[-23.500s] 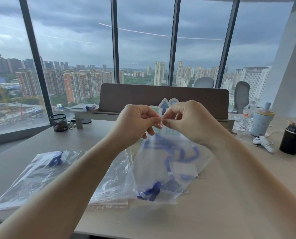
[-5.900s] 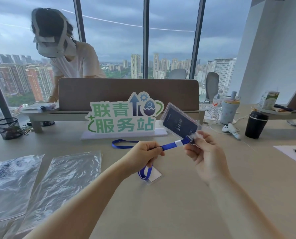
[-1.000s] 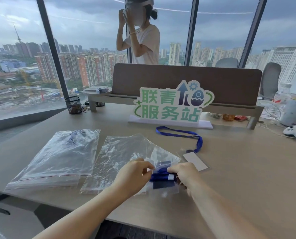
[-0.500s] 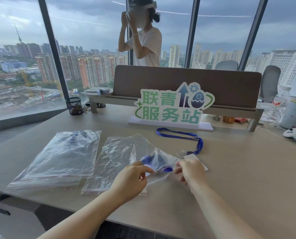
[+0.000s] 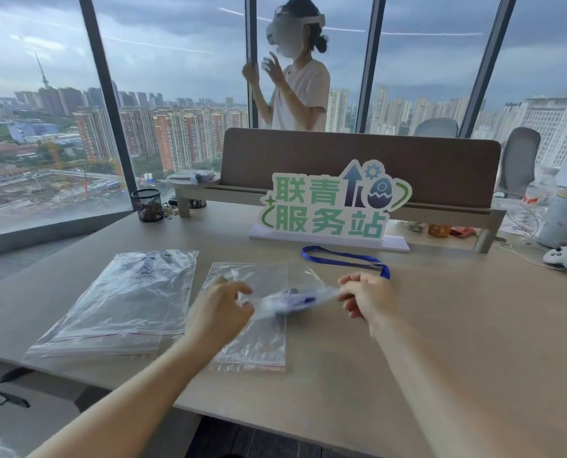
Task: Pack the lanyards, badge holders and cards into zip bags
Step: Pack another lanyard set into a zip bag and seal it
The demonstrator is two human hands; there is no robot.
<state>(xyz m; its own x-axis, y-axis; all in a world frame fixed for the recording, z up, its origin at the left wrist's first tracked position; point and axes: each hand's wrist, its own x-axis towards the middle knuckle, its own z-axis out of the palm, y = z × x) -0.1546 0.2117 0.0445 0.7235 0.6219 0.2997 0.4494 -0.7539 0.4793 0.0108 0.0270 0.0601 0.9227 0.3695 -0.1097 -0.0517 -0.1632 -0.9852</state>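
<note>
Zip bag point(image 5: 288, 299), blue lanyard inside, held just above the counter point(image 5: 441, 325).
Thin, limp, slippery film, light; best taken at the mouth edges, where left hand point(image 5: 221, 307) and right hand point(image 5: 368, 299) fingers pinch it.

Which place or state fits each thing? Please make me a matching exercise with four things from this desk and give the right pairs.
Things:
1. zip bag with blue contents
2. loose blue lanyard
3. mesh pen cup
4. green sign

Places or states:
A. stands upright before the brown divider
B. held between both hands
C. far left on the desk, near the window
D. lies flat before the sign

Pairs: 1-B, 2-D, 3-C, 4-A
</note>
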